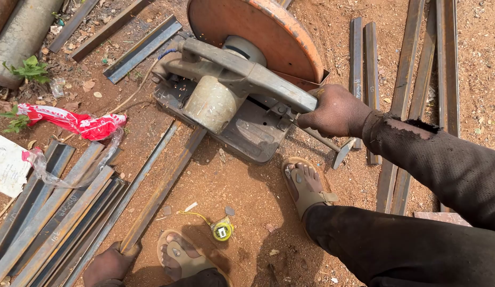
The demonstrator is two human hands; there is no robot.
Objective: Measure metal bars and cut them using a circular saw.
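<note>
Right hand (pixel 335 112) clamps the chop saw handle (pixel 268 79); left hand (pixel 110 264), lower left, wraps the long steel angle bar (pixel 162 188) — heavy, stiff, best gripped near its end.

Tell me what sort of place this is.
Probably an outdoor metalworking yard. A chop saw sits on bare red dirt, steel angle bars lie about it, and a yellow tape measure lies near the feet. The right hand grips the saw's handle.
</note>
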